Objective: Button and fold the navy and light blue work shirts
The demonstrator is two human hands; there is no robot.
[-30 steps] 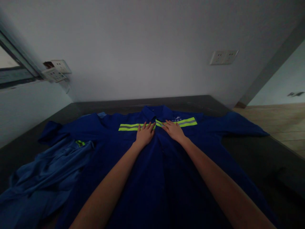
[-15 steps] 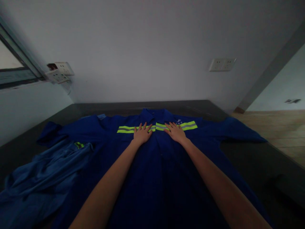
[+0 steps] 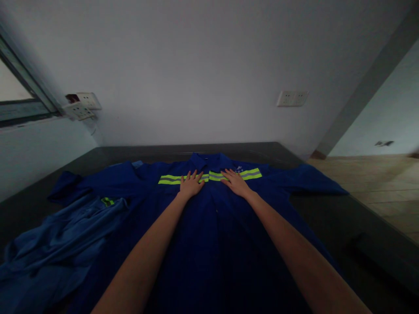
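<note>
A dark blue work jacket (image 3: 206,235) lies front up, its collar (image 3: 207,160) at the far side and both sleeves spread outwards. Across its chest runs a yellow-green and grey reflective stripe (image 3: 251,174). My left hand (image 3: 190,185) rests flat on the chest, fingers spread over the stripe left of the front opening. Right of the opening, my right hand (image 3: 237,183) lies flat too, fingers apart on the stripe near a small white logo (image 3: 238,168). Neither hand grips the cloth.
The jacket is on a dark table (image 3: 262,149) against a wall. A lighter blue garment (image 3: 65,237) lies crumpled at the left, partly beneath the jacket's sleeve. A dark object (image 3: 382,261), too dim to identify, sits at the right. Wall sockets (image 3: 292,98) are above the table.
The view has shifted slightly, so the jacket and table appear a little further left and lower. Both hands keep the same flat pose on the chest stripe.
</note>
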